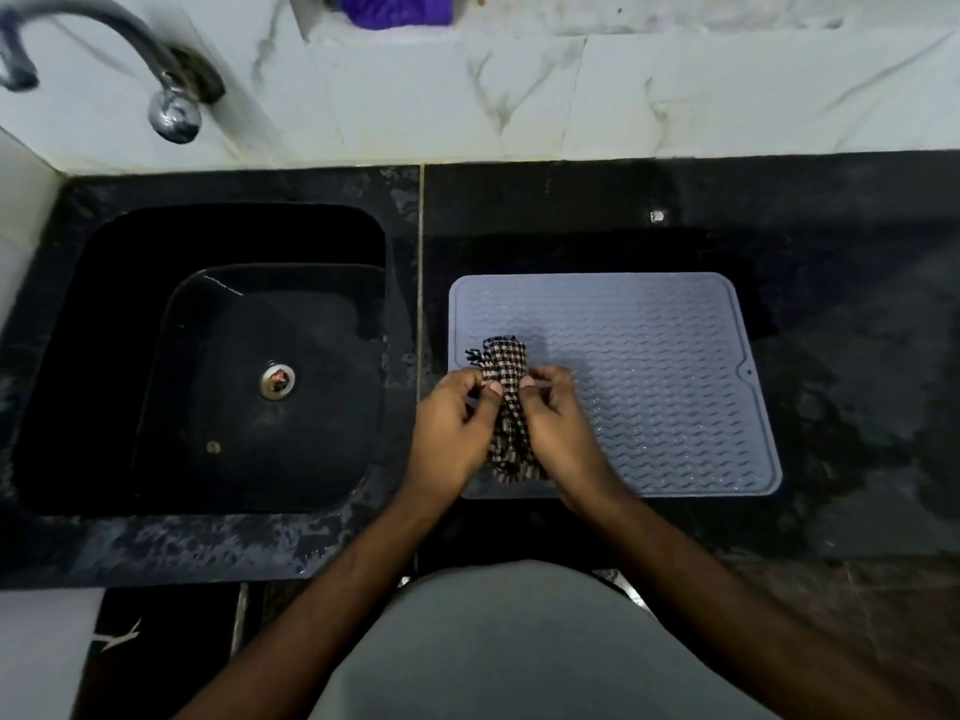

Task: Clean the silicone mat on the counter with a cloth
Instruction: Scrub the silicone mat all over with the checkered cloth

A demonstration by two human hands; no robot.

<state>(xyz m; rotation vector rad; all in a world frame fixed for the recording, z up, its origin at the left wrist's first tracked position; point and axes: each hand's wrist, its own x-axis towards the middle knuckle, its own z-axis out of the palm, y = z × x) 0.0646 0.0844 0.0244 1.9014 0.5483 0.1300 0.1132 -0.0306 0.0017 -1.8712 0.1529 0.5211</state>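
Your 2 hands, the left hand (451, 428) and right hand (558, 428), crowd the mat's (649, 366) near-left corner, with the bunched cloth (506, 402) gripped between them. You have bare ribbed mat open to the right and toward the wall. The counter (857, 407) around it lies open too. On your left the sink (234, 356) drops away, and the tap (130, 59) overhangs its far corner.

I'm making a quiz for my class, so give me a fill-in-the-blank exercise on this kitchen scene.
1. Both hands, left hand and right hand, grip a checked ____.
2. The cloth is held over the grey silicone ____.
3. The mat lies to the right of the black ____.
4. The sink sits below a metal ____ on the wall.

Missing words: cloth; mat; sink; tap
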